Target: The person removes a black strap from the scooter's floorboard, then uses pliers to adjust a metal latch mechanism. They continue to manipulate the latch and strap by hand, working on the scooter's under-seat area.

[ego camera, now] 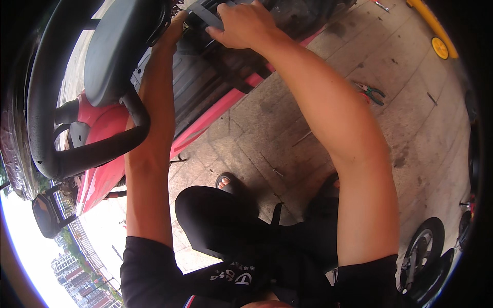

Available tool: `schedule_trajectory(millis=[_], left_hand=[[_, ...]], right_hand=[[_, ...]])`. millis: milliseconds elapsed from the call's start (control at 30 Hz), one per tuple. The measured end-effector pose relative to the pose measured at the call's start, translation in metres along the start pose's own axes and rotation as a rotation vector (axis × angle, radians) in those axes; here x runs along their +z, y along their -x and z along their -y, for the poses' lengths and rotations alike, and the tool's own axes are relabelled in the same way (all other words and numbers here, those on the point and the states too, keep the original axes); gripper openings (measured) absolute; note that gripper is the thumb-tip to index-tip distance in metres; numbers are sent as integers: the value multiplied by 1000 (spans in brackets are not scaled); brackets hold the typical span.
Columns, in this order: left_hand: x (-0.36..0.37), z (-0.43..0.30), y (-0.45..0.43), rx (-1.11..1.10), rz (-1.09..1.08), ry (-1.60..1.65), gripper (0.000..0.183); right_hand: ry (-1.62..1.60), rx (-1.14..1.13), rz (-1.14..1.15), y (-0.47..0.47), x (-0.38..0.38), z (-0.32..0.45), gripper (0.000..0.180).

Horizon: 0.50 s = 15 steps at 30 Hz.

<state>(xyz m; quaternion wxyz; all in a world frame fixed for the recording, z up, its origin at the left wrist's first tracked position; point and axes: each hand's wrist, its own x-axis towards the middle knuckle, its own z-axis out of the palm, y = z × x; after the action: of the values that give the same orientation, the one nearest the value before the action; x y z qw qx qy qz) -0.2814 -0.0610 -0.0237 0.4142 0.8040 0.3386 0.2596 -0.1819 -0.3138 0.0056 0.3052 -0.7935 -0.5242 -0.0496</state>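
Note:
A red electric scooter or moped with a dark floorboard [196,79] stands before me, its black seat [111,54] at the upper left. At the top of the view, my right hand [246,25] has its thumb and fingers around the end of a flat grey strip [206,16], whose material I cannot tell. My left hand [178,24] reaches in between the seat and the strip, close to some dark wires [177,7]. Its fingers are partly hidden, so its grip cannot be made out.
Green-handled pliers [371,94] lie on the paved ground [269,127], beside my right forearm. A yellow frame with a small wheel [440,48] is at the upper right. A black tubular rail [100,154] curves around the seat. Another vehicle's wheel [421,250] stands at the lower right.

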Motion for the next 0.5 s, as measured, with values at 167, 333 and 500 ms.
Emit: schedule_trajectory(millis=[167, 333, 500], left_hand=[[3, -6, 2, -6, -17, -162, 75], [2, -1, 10, -14, -135, -10, 77], [-18, -8, 19, 156, -243, -193, 58]], right_hand=[[-76, 115, 78, -17, 1, 1, 36], [-65, 196, 39, -28, 5, -1, 28], [-83, 215, 116, -31, 2, 0, 26]])
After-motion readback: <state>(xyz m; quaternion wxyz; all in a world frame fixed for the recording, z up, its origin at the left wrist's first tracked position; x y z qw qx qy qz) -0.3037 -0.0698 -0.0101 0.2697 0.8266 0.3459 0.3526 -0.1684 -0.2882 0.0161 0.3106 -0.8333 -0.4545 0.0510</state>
